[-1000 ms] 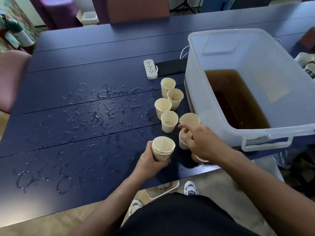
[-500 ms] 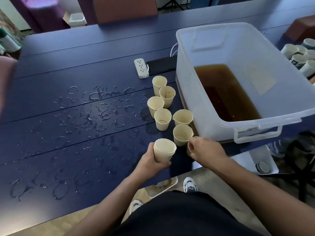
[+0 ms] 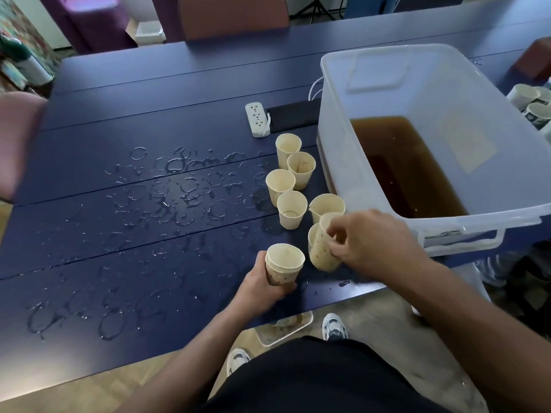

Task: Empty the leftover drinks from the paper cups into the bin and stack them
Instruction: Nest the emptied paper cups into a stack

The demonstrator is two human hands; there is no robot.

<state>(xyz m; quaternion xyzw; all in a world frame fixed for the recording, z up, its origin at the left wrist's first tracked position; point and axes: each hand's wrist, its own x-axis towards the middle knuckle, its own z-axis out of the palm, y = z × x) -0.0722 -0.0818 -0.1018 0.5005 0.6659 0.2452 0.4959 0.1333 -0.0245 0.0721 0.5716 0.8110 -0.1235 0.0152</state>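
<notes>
My left hand (image 3: pixel 262 286) grips a short stack of cream paper cups (image 3: pixel 284 263) near the table's front edge. My right hand (image 3: pixel 369 241) holds a single paper cup (image 3: pixel 323 245), lifted and tilted, just right of the stack. Behind it another cup (image 3: pixel 312 237) is mostly hidden. Several more paper cups (image 3: pixel 292 208) stand in a cluster beside the clear plastic bin (image 3: pixel 432 93), which holds brown liquid (image 3: pixel 402 162).
The dark blue table (image 3: pixel 149 114) is wet with many ring marks and droplets (image 3: pixel 179 189). A white power strip (image 3: pixel 257 119) and black phone (image 3: pixel 292 114) lie behind the cups. More cups (image 3: pixel 533 105) sit far right. A tray (image 3: pixel 284 326) lies on the floor.
My right hand has picked up a cup from the table edge and raised it, tilted, next to the stack. The left hand has kept hold of the stack.
</notes>
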